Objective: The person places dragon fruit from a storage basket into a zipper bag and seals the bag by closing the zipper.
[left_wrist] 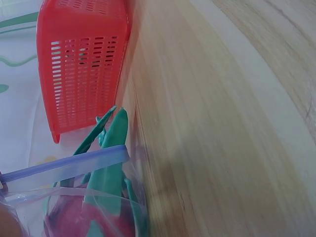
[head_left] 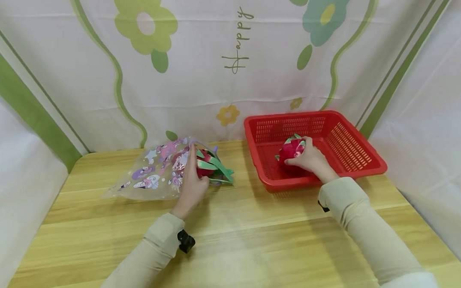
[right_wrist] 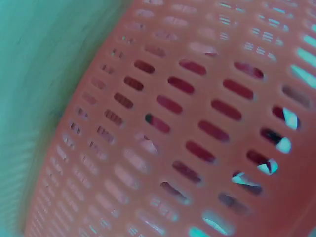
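A clear plastic zip bag with cartoon prints lies at the back left of the table. A dragon fruit with long green leaves sits at its mouth, leaf tips poking out to the right. My left hand holds the bag at its mouth, beside this fruit. In the left wrist view, the purple zip strip crosses over the green leaves. My right hand grips another dragon fruit inside the red basket. Through the slots in the right wrist view, parts of a dragon fruit show.
The basket stands at the back right of the wooden table, near its far edge. Behind it hangs a white cloth with printed flowers, and white cloth also flanks both sides.
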`<action>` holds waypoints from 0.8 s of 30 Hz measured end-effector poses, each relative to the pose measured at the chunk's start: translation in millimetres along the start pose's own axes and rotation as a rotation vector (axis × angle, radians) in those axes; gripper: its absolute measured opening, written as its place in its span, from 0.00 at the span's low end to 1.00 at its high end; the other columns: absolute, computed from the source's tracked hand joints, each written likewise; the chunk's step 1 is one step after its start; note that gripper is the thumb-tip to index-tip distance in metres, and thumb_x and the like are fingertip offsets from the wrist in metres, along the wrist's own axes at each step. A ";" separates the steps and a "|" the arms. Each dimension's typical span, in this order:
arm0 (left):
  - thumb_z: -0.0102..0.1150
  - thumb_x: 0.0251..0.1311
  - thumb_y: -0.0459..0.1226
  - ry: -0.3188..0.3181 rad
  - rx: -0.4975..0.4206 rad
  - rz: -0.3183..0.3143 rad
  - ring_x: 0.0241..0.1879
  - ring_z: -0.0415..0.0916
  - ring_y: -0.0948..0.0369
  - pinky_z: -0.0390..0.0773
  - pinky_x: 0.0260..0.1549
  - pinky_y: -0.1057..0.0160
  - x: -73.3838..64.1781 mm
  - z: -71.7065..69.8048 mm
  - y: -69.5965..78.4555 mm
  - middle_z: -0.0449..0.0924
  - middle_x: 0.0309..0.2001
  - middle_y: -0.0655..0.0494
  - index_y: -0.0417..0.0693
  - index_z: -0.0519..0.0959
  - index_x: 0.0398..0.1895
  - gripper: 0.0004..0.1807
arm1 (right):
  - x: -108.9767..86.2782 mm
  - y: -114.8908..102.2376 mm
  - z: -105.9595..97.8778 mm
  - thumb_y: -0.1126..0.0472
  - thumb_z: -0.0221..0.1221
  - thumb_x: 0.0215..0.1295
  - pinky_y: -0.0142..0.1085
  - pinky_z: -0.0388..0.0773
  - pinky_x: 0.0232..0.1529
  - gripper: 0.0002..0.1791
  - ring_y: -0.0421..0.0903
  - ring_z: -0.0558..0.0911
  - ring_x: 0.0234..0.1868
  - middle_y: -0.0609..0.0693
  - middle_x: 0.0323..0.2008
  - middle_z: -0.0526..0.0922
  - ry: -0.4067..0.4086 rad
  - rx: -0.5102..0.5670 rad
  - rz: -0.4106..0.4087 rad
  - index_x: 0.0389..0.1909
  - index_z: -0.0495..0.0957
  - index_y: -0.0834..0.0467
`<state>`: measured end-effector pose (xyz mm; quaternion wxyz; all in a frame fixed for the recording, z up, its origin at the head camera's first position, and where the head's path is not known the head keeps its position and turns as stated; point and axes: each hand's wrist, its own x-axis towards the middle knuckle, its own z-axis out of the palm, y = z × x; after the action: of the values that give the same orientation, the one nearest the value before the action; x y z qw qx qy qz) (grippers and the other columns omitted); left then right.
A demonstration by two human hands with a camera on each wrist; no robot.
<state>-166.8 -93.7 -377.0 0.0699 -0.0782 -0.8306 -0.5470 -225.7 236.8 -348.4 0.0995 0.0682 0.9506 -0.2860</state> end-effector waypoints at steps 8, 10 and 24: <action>0.42 0.48 0.18 -0.003 -0.010 -0.002 0.77 0.35 0.55 0.67 0.26 0.71 -0.3 0.2 0.5 0.34 0.78 0.58 0.59 0.32 0.76 0.55 | -5.2 4.7 -8.5 0.44 0.63 0.55 0.59 0.68 0.63 0.57 0.68 0.65 0.64 0.72 0.66 0.60 0.072 0.098 -0.007 0.72 0.37 0.63; 0.42 0.48 0.18 -0.001 -0.007 -0.005 0.77 0.35 0.55 0.66 0.24 0.71 -0.2 0.4 0.4 0.34 0.78 0.58 0.59 0.32 0.76 0.55 | -7.7 3.5 -11.3 0.43 0.63 0.56 0.59 0.68 0.63 0.57 0.67 0.64 0.65 0.71 0.67 0.59 0.087 0.138 -0.004 0.73 0.37 0.63; 0.43 0.48 0.18 0.002 -0.003 -0.001 0.77 0.37 0.54 0.63 0.19 0.70 0.4 1.2 -0.3 0.36 0.78 0.53 0.59 0.33 0.77 0.55 | -31.0 -22.1 -27.4 0.41 0.54 0.64 0.52 0.63 0.69 0.48 0.56 0.59 0.69 0.59 0.73 0.54 0.111 0.604 -0.112 0.75 0.40 0.57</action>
<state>-167.4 -92.8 -377.6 0.0703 -0.0775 -0.8296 -0.5485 -203.8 231.5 -307.1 0.0067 0.0578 0.8289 -0.5564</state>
